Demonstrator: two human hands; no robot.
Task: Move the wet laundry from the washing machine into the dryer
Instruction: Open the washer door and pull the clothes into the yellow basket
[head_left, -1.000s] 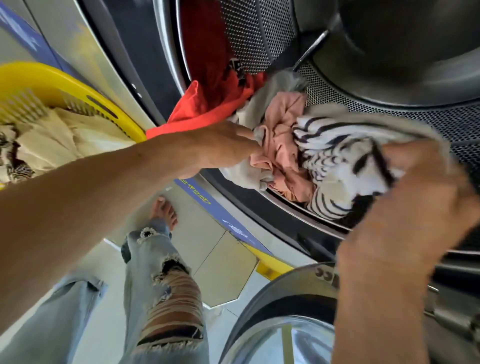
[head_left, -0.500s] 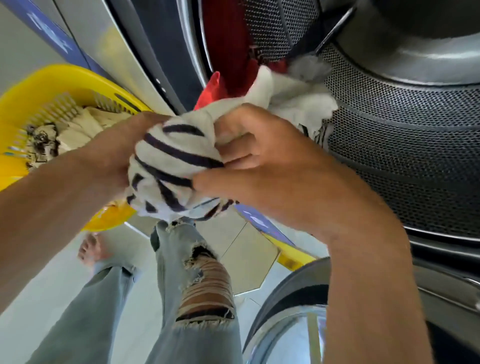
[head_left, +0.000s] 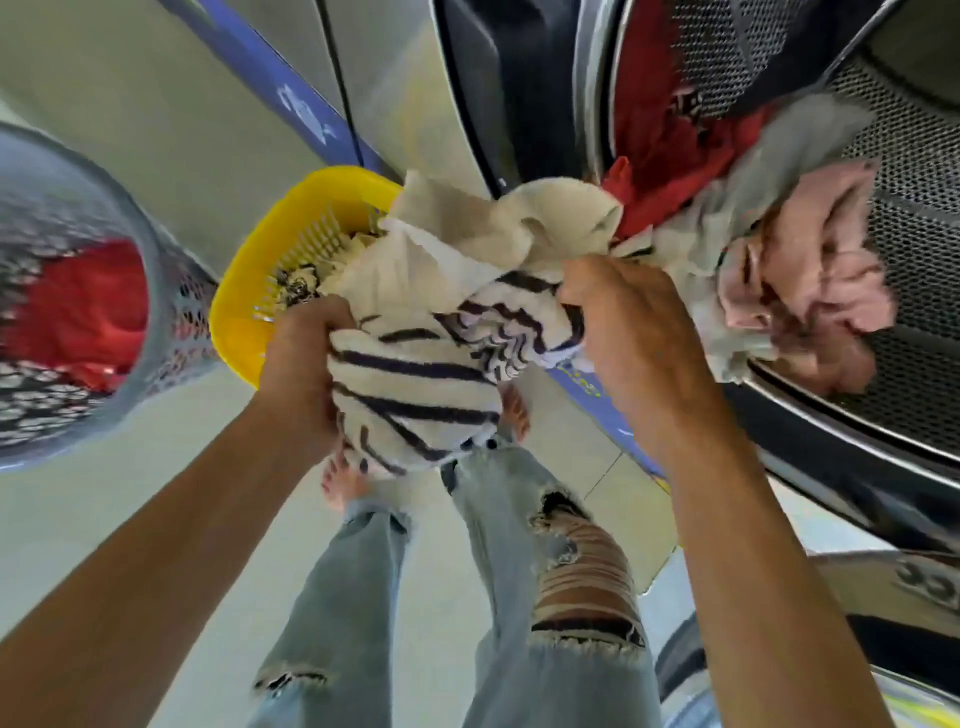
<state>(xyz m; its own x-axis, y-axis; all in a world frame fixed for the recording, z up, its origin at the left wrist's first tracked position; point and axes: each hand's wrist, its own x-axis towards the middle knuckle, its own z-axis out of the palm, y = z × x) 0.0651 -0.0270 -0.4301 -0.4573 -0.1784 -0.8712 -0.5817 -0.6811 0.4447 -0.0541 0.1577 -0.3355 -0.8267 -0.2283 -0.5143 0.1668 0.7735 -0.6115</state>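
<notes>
Grip: left hand (head_left: 304, 364) and right hand (head_left: 626, 332) both clench the striped towel (head_left: 415, 395), fingers dug into its folds
Bundle: a cream cloth (head_left: 498, 234) rides on top, held out in front of the drum opening (head_left: 883, 291)
Left in drum: pink garment (head_left: 815, 270) and red cloth (head_left: 670, 156) at the right
Near left: yellow basket (head_left: 249, 312), just beside the bundle
Advice: keep both grips tight and gather the trailing cream cloth so nothing drops to the floor

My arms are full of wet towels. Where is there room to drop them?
Yellow basket: its near-left corner is bare; the far side holds cloth. Grey basket holds red laundry. Drum mouth is crowded with pink and red clothes. Bare floor lies below the baskets.
</notes>
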